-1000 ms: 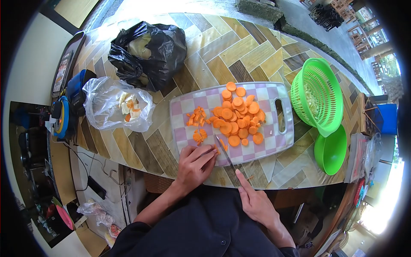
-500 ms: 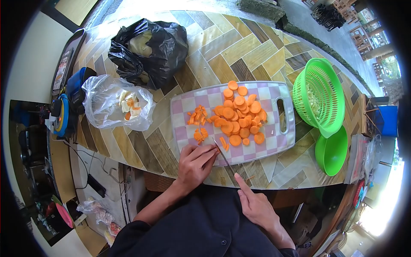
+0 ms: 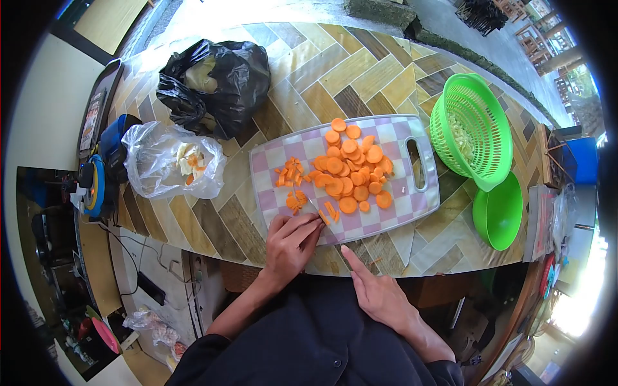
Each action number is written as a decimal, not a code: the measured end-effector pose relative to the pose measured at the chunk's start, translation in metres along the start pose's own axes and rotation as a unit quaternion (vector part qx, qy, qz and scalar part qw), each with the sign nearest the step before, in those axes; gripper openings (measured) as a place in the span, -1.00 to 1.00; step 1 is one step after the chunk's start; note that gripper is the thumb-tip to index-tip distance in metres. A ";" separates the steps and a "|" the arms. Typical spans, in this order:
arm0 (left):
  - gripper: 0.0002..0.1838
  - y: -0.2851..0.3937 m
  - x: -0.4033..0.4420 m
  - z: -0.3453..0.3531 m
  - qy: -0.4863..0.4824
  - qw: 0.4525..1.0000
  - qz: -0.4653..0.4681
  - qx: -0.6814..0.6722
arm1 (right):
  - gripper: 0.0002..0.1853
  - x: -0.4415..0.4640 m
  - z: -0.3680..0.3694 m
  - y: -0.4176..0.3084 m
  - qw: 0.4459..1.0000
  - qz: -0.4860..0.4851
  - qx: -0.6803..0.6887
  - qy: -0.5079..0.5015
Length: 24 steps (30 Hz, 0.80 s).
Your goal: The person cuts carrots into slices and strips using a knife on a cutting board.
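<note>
My left hand (image 3: 290,248) is closed, its fingertips pressed together on a small carrot piece (image 3: 324,218) at the near edge of the checkered cutting board (image 3: 399,215). My right hand (image 3: 383,296) is closed round a knife, index finger stretched along it; the handle is hidden in the palm. The thin blade (image 3: 313,204) passes beside my left fingertips and is hard to make out. A heap of round carrot slices (image 3: 351,170) covers the board's middle. Small cut carrot bits (image 3: 293,174) lie to the left, and a few short carrot sticks (image 3: 332,211) near my left fingers.
A green colander (image 3: 473,132) with pale shreds stands at the right, beside a green bowl (image 3: 499,212). At the left are a clear plastic bag (image 3: 151,174) with scraps and a black plastic bag (image 3: 238,83). The tiled table's near edge (image 3: 425,271) runs before my body.
The view has shifted slightly. The knife's tip has moved left, its blade now partly lost beside my left fingers. My left hand keeps its pinch at the board's edge.
</note>
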<state>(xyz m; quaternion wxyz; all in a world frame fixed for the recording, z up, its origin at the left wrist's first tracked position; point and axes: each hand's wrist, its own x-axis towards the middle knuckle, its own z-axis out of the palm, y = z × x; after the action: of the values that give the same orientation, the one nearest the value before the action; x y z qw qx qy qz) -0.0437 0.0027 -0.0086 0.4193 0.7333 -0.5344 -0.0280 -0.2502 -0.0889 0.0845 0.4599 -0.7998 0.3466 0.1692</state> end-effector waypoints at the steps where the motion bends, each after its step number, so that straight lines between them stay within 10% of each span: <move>1: -0.79 0.001 -0.001 0.000 0.004 1.000 -0.006 0.000 | -0.32 -0.004 0.003 0.006 1.000 -0.016 0.002 0.009; 24: -0.42 0.012 0.046 -0.035 -0.157 0.984 0.038 0.070 | -0.37 -0.037 -0.014 0.019 0.990 0.035 0.109 0.077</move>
<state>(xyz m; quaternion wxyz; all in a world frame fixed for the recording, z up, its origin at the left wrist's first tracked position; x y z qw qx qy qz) -0.0162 -0.0146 0.0405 0.2792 0.7263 -0.6218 -0.0892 -0.2898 -0.0928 0.1021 0.5103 -0.7429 0.4250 0.0845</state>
